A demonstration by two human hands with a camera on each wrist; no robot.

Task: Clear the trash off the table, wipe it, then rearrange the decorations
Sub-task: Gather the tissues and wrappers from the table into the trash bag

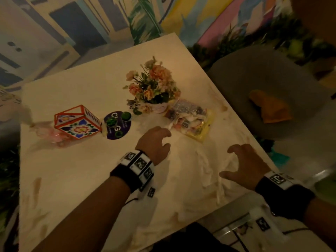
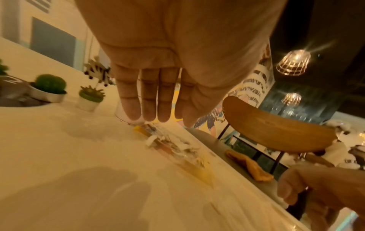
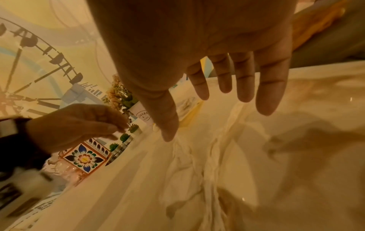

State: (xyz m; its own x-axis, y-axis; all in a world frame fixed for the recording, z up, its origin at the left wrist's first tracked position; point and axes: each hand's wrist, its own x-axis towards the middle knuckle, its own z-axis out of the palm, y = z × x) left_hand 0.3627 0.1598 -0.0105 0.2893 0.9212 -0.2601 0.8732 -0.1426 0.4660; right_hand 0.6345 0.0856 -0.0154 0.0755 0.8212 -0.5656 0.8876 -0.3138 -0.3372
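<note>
A clear and yellow snack wrapper (image 1: 189, 122) (image 2: 177, 146) lies on the white table (image 1: 72, 179) beside a pot of pink flowers (image 1: 154, 88) (image 3: 142, 115). My left hand (image 1: 166, 139) (image 2: 158, 115) hovers just short of the wrapper, fingers straight in the wrist view and holding nothing. A thin crumpled white plastic sheet (image 1: 205, 171) (image 3: 197, 171) is spread near the front right edge. Over it, my right hand (image 1: 226, 161) (image 3: 207, 117) is open with fingers spread. Left of the flowers sit a flower-patterned box (image 1: 78, 122) (image 3: 85, 157) and small cactus pots (image 1: 125, 116) (image 2: 49, 89) on a purple disc (image 1: 117, 131).
A pale pink object (image 1: 45, 131) lies at the table's left edge. A grey chair (image 1: 272, 73) with an orange cloth (image 1: 269, 106) (image 2: 248, 167) on its seat stands past the right edge. Brownish smears mark the tabletop (image 1: 36, 186) at the front left.
</note>
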